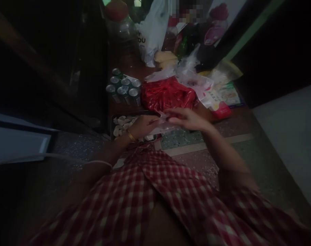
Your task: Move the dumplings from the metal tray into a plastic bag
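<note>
Below, a checked shirt [124, 191], red and white, fills most of the lower view. Beyond it is the brown table [142, 71], dim and crowded. A shiny red bag [168, 94] lies in its middle, close to the near edge. Toward the far edge stands a white bag [155, 30], and left of it, at the far left corner, a clear jar [120, 29] with a red lid. A tray [156, 137] is by the near left corner; I cannot tell if the table carries all of it. Seven cans [122, 90] stand grouped near the left edge, behind the tray. Near the right corner of the near edge, a printed packet [219, 104] lies beside the red bag.

The right hand [183, 118] is before the red bag, its fingers half bent and reaching to a clear film [162, 127]; whether they grip it, I cannot tell. The left hand [145, 124], above the tray, pinches this film, which hangs between both hands, just before the near edge. Pale pieces [119, 128], shaped like dumplings, lie in the tray. Smallest is a gold bracelet [131, 136] on the left wrist.
</note>
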The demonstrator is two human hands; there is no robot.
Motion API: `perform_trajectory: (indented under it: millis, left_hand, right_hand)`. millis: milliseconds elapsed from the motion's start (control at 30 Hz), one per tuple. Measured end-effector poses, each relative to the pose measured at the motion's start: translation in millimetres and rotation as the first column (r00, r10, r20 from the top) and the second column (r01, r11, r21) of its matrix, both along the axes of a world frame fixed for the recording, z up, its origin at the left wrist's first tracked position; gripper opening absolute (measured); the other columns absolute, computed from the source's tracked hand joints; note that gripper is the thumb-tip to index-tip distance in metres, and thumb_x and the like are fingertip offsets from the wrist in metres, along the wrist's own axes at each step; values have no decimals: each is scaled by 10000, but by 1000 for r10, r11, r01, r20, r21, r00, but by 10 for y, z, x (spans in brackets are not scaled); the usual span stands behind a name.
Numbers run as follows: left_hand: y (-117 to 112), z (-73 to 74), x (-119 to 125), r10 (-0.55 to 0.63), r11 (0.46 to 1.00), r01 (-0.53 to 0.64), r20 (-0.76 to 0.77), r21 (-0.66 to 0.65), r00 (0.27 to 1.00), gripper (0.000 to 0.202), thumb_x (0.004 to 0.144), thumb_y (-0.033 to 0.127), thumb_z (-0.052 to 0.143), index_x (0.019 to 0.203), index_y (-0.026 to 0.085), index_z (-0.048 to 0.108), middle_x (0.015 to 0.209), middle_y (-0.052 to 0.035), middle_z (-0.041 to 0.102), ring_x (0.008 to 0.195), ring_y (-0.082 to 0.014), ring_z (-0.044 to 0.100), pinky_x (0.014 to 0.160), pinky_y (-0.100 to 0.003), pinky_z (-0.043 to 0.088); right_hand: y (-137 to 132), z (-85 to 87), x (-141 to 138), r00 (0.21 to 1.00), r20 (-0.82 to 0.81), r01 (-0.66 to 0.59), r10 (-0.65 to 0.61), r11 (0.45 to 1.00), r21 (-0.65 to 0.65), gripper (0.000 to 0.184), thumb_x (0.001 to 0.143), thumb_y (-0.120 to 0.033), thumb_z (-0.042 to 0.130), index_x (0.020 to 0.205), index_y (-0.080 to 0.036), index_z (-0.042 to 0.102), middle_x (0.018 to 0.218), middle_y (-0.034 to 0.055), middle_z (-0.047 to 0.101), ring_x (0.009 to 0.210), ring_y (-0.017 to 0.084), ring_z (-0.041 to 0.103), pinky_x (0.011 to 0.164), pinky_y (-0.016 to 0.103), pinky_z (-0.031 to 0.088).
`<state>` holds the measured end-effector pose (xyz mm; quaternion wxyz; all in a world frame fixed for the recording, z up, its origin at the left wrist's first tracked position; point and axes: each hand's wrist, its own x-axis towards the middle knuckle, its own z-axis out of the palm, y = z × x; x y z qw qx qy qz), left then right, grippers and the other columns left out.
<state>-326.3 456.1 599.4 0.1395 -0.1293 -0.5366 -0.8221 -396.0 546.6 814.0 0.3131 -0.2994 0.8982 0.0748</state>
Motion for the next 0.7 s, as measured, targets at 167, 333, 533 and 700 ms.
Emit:
perform_trajectory:
  millis: [167,333,533,700]
  left_hand:
    - [-13,-77,-56,28,999,-26,58,-36,998,405,860,481,515,769,126,688,711,-17,630,662,-125,513,631,-230,384]
    - [-22,-129,-47,423,888,-387,114,-248,899,323,841,404,594,1026,152,674,918,-73,649,856,-202,551,797,-324,408]
    - [151,69,145,352,831,-412,-221,-373,910,324,945,395,507,1096,155,663,1063,-92,690,1009,-252,559,881,-389,341]
    - [392,-43,128,338,786,-408,-229,-464,913,271,953,324,488,1029,169,697,907,-88,699,903,-229,562,837,-387,339]
  right_hand:
    - [95,-289,76,976,168,140,-136,990,-7,393,815,-523,571,667,-159,600,599,-34,486,582,83,409,569,225,317]
    - [320,-404,152,905,174,416,-389,894,-164,395,690,-547,661,720,-159,599,602,-37,489,562,82,396,552,233,303]
    - [460,-749,275,816,59,535,-576,711,-456,440,597,-594,696,664,-197,516,582,-45,463,556,89,375,541,231,303]
    - [568,-837,293,750,73,584,-657,607,-539,466,585,-638,661,720,-213,527,640,-19,521,592,119,433,571,259,372]
